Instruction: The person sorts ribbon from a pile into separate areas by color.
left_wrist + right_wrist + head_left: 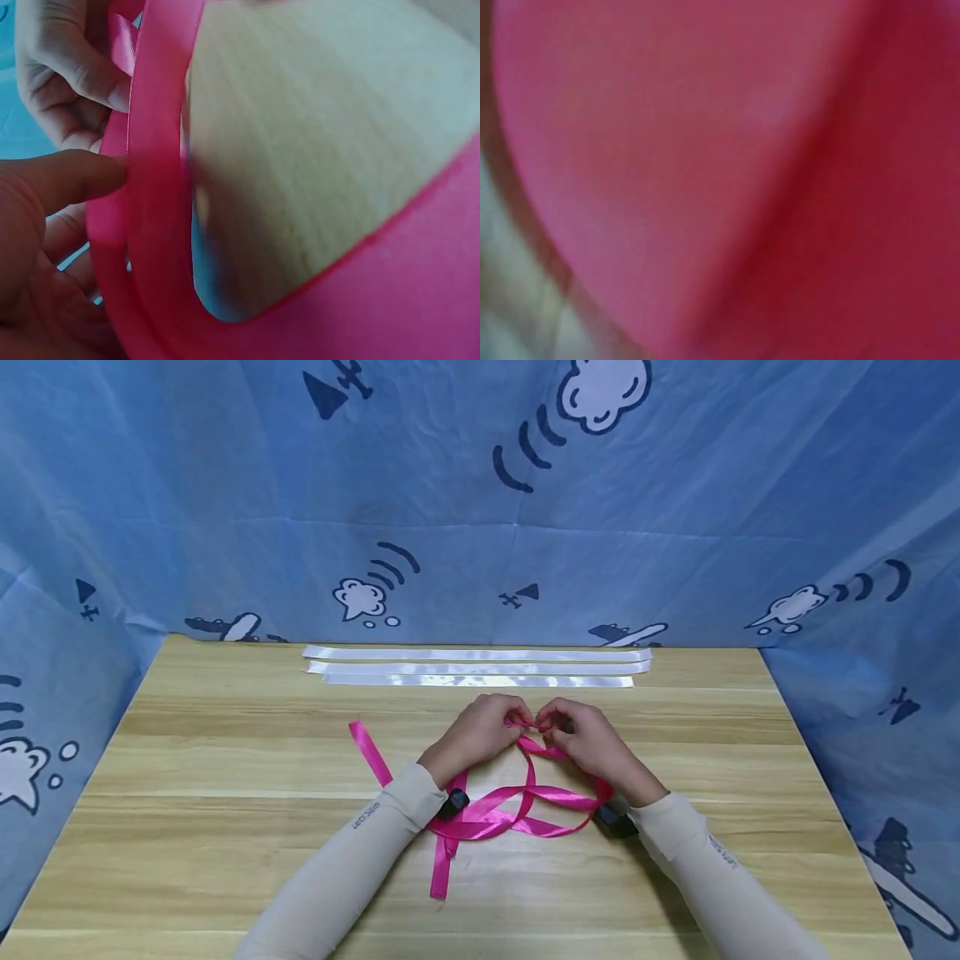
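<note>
Pink ribbon: it (558,795) lies in loose, crossing loops on the middle of the counter (225,827), between the two forearms, and its upper part is up at the fingers.
Ribbon ends: one points out to the far left past the left wrist, another points toward the person.
Left hand: this hand (480,731) pinches the ribbon with its fingers.
Right hand: this one (592,739) also pinches the ribbon, just beside the left; a short twisted piece spans between them.
Right wrist view: pink ribbon fills most of it (too blurred for seeing the fingers there).
Sleeves: both arms wear light sleeves (352,860), with a black device (452,804) at each wrist.
White strips: three of them (480,668) lie side by side near the far edge.
Backdrop: blue printed cloth (450,468) hangs behind the counter.
</note>
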Motion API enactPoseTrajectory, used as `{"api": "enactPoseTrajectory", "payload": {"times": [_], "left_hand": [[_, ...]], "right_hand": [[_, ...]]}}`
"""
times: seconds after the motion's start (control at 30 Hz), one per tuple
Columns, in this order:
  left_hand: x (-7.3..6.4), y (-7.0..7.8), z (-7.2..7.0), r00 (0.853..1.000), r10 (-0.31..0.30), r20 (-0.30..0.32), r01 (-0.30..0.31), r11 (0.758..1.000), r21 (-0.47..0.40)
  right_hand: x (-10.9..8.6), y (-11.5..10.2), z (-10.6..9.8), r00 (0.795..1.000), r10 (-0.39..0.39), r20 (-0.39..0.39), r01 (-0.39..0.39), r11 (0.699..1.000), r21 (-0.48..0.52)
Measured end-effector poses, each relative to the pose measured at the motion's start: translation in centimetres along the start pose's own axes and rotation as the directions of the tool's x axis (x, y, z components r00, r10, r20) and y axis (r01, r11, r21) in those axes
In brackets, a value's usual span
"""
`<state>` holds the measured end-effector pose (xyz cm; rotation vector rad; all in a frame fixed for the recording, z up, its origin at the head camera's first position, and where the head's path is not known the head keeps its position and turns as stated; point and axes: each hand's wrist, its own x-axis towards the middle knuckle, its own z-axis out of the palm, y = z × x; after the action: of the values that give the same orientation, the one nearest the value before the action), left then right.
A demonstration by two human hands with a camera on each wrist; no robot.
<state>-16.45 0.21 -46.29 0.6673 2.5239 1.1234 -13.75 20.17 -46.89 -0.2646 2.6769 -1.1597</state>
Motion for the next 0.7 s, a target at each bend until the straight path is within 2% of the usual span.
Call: {"api": "enactPoseTrajectory", "payload": {"times": [0.23,0.47,0.6,0.7], "left_hand": [[-0.9,0.0,-0.7,1.0,0.025,0.003,-0.024,0.991,-0.134],[-2.2,0.5,-1.6,0.999,0.038,-0.016,-0.041,0.978,-0.203],[-2.7,0.7,-2.0,0.999,0.032,-0.024,-0.037,0.962,-0.272],[-3.1,0.9,-2.3,1.0,0.01,-0.009,-0.012,0.936,-0.351]], "right_hand": [[-0.5,-0.1,-0.6,1.0,-0.016,0.014,0.015,0.997,0.07],[-1.3,-0.8,-1.8,0.999,0.008,0.04,-0.015,0.986,0.164],[-1.7,-1.1,-2.4,0.999,0.002,0.04,-0.009,0.984,0.178],[-2.0,-1.4,-2.9,0.999,-0.004,0.045,-0.005,0.981,0.193]]}}
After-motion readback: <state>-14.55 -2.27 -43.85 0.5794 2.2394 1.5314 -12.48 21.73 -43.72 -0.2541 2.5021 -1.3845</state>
